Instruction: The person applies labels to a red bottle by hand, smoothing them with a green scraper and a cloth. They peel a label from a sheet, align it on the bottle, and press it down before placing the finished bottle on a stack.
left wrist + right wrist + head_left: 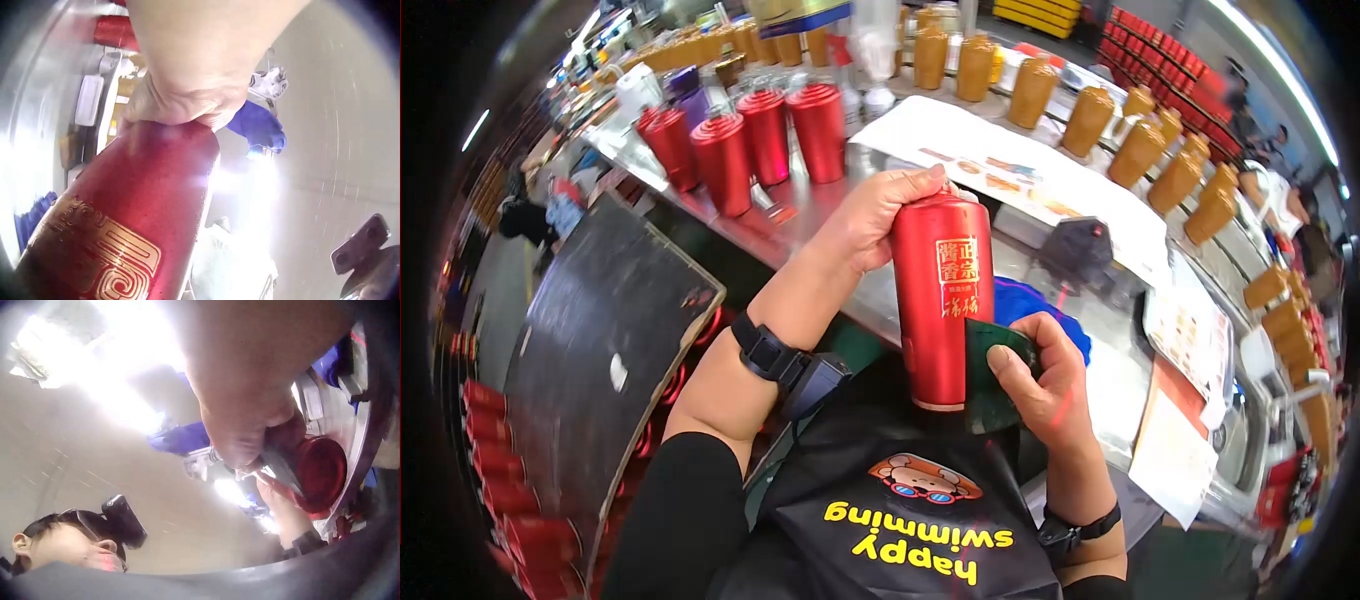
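Observation:
A red bottle (930,290) with gold characters stands upright before my apron in the head view. My left hand (875,215) grips it around its top, which the fingers partly hide. In the left wrist view the same bottle shows a gold spiral pattern, with the left hand (187,81) wrapped over its shoulder. A thin dark green sheet (990,390), scraper-like, lies against the lower right side of the bottle. My right hand (1052,385) pinches this sheet between thumb and fingers. Seen from the right wrist, the bottle's round base (326,472) is beside the right hand (250,419).
Several red bottles (815,130) stand on the metal bench to the left. Brown bottles (1090,120) line its far edge. White printed sheets (1020,190) and a dark block (1078,245) lie beyond the hands. Blue cloth (1040,310) sits behind the right hand; a black board (615,350) leans left.

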Demonstrator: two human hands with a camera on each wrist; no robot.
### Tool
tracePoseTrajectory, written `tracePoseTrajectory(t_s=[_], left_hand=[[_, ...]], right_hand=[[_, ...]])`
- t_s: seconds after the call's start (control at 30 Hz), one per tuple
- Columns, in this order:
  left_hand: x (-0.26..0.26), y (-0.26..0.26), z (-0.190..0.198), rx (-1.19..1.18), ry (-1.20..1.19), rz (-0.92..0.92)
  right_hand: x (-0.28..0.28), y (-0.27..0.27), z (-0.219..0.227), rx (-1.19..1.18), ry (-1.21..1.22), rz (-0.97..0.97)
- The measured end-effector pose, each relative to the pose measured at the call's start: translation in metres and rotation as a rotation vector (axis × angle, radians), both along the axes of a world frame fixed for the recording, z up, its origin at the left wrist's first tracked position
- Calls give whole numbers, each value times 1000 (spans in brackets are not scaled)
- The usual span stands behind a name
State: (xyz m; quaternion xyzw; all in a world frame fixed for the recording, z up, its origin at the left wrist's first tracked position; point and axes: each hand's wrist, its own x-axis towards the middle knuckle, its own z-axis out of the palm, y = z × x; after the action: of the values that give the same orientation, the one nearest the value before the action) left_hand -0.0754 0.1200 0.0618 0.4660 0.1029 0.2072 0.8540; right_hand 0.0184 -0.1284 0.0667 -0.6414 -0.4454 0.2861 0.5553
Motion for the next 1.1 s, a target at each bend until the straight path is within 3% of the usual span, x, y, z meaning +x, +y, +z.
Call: tracePoseTrajectory(t_s=[0.27, 0.47, 0.67, 1.1], left_hand=[[118, -28, -11, -50, -10, -297], [169, -32, -36, -118, -87, -564], [182, -28, -48, -147, -35, -548], [183, -30, -49, -90, 39, -459]], right_hand=[[40, -40, -16, 17, 39, -322], [55, -50, -26, -20, -22, -445], [59, -47, -31, 13, 124, -433], [59, -45, -32, 36, 117, -417]])
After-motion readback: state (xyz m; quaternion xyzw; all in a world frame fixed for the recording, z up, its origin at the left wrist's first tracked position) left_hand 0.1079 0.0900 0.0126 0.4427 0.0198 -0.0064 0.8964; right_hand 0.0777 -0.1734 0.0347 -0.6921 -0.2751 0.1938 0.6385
